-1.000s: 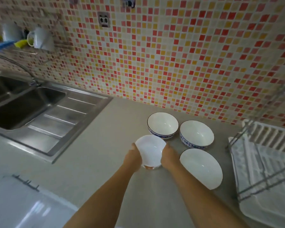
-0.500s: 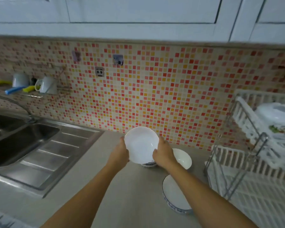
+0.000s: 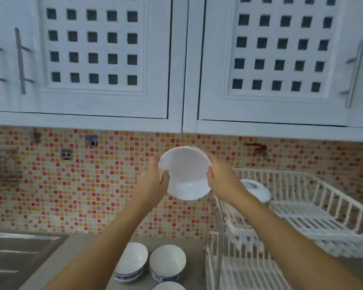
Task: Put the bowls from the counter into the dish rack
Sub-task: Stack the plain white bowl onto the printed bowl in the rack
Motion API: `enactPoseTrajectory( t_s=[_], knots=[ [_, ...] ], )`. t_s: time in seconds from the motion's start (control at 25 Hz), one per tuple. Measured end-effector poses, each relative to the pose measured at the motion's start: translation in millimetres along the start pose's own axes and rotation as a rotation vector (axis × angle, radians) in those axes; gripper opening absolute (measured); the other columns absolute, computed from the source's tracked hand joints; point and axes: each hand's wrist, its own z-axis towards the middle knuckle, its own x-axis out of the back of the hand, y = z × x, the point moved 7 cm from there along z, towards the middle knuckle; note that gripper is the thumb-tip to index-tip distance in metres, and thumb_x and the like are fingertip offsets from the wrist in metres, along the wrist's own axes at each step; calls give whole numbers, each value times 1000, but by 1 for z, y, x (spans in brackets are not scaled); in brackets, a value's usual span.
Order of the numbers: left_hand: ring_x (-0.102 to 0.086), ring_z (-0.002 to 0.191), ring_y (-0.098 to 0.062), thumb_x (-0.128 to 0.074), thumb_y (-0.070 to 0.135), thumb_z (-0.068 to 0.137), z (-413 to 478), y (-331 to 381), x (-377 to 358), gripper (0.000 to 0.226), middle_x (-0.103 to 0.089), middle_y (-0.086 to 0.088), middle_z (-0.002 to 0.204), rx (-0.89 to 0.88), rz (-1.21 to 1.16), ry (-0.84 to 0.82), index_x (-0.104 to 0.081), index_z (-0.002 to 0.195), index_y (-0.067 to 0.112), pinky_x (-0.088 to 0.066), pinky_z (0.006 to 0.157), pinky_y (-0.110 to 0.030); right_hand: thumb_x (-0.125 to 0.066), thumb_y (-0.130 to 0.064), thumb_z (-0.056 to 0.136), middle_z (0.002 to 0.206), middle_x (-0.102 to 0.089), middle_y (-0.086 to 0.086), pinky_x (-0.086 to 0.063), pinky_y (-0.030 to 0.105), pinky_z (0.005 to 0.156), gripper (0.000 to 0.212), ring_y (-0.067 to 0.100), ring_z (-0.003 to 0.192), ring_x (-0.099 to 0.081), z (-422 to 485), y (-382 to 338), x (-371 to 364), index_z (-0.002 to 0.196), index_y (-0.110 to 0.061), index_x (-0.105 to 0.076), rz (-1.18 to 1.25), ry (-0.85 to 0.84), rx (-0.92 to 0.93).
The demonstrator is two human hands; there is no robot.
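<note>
I hold a white bowl [image 3: 186,174] up in front of the tiled wall, tilted with its inside facing me. My left hand [image 3: 155,181] grips its left rim and my right hand [image 3: 222,178] grips its right rim. The white two-tier dish rack [image 3: 314,218] stands to the right, its upper tier just right of the bowl. A white dish [image 3: 255,190] sits in that upper tier, partly hidden by my right arm. Two blue-patterned white bowls [image 3: 132,261] [image 3: 167,262] stand on the counter below, and a third bowl's rim [image 3: 168,286] shows at the bottom edge.
White wall cupboards [image 3: 176,59] hang close above the bowl. A steel sink drainboard [image 3: 15,256] lies at the lower left. The grey counter [image 3: 76,254] runs between sink and rack. A wall socket [image 3: 66,154] sits on the tiles.
Both hands have lifted the white bowl from the counter up and to the right, to the level of the rack's upper tier. The view has tilted upward.
</note>
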Motion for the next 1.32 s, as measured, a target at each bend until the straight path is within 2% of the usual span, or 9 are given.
enactPoseTrajectory(
  t_s=[0.12,0.24,0.4,0.52,0.64,0.8,0.92,1.12,1.32],
  knots=[
    [-66,72,-20,-35,32,100,7,72,-21,43,-66,-9,118,-233,266,31,-32,139,17,-52,56,-27,-31,-11,100,150,-31,8,-46,40,89,55,32,118,-50,-12,27,49,151,-24,-12,-161,83,77],
    [-68,101,-28,-52,19,95,2,113,-61,68,-43,-11,148,-430,484,2,-13,151,13,-59,74,-36,-33,-22,101,151,-28,5,-47,40,85,56,31,116,-52,-24,62,73,151,-24,-7,-232,101,138],
    [-65,110,-30,-65,16,88,2,124,-93,83,-40,-12,150,-475,387,-3,-12,151,9,-57,83,-44,-50,-52,90,155,-21,-9,-46,38,101,74,15,133,-36,-36,107,93,149,-38,-7,2,-89,191],
    [-71,98,-34,-68,13,84,-10,143,-104,71,-56,-19,135,-608,262,88,-33,143,-1,-59,69,-45,-64,-42,84,151,-28,-13,-50,36,98,80,6,130,-38,-42,136,111,148,-38,-16,218,-188,136],
    [-73,89,-33,-51,25,90,-16,154,-116,55,-59,-21,129,-691,162,109,-41,139,0,-60,66,-43,-77,-30,76,141,-37,-18,-46,42,103,83,5,129,-41,-39,159,127,145,-33,-30,339,-214,118],
    [-66,106,-23,-46,36,84,-19,140,-149,57,-41,3,150,-473,-166,-235,-37,140,26,-54,92,-43,-84,-17,67,137,-37,-18,-53,36,95,87,9,132,-37,-39,179,126,139,-30,-38,245,-258,172],
    [-61,112,-14,-50,49,72,-27,134,-171,64,-54,15,130,-244,-453,-458,-35,130,28,-50,89,-26,-86,-23,63,133,-34,-13,-42,34,103,86,10,125,-34,-40,183,111,135,-24,-39,-79,-205,348],
    [-21,140,-20,-68,49,78,-29,140,-193,85,0,5,158,-260,114,-542,-20,145,31,-27,107,-30,-85,-28,62,137,-38,8,-39,33,101,84,22,123,-37,-44,189,77,130,-17,-37,-376,-165,570],
    [-32,135,-21,-75,50,70,-27,133,-207,92,0,13,154,-232,238,-534,-24,140,19,-41,105,-35,-82,-25,69,139,-37,12,-44,42,102,81,27,127,-37,-49,197,62,132,-21,-31,-388,-180,606]
  ],
)
